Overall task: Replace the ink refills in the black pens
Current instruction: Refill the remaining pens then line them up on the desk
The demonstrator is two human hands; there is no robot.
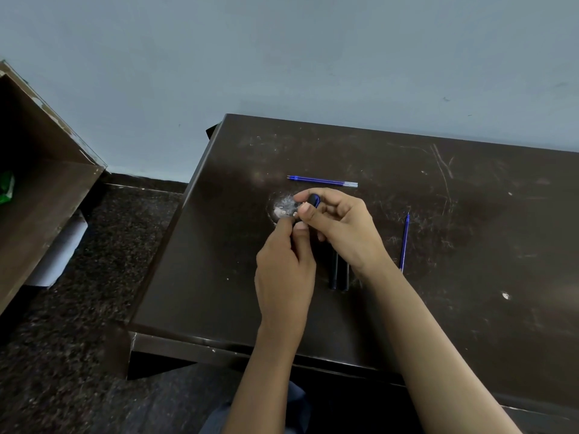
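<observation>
Both hands meet over the middle of the dark desk [219, 245]. Right hand [341, 227] has its grip clamped on a short black pen piece [313, 200], pinched between thumb and forefinger; a bit of blue shows at its far end. Left hand [286, 270] has its fingers closed at the near end of the same piece (what exactly it pinches is hidden). Two black pens [339, 274] lie side by side on the desk just under the right wrist, partly covered. Two blue refills [322, 181] lie together beyond the hands, near but apart from them. One more blue refill [404, 242] lies just right of the right forearm. Desk's left edge is close to the hands; wide bare surface to the right. A brown cabinet [47, 183] stands well off left, across the floor.
</observation>
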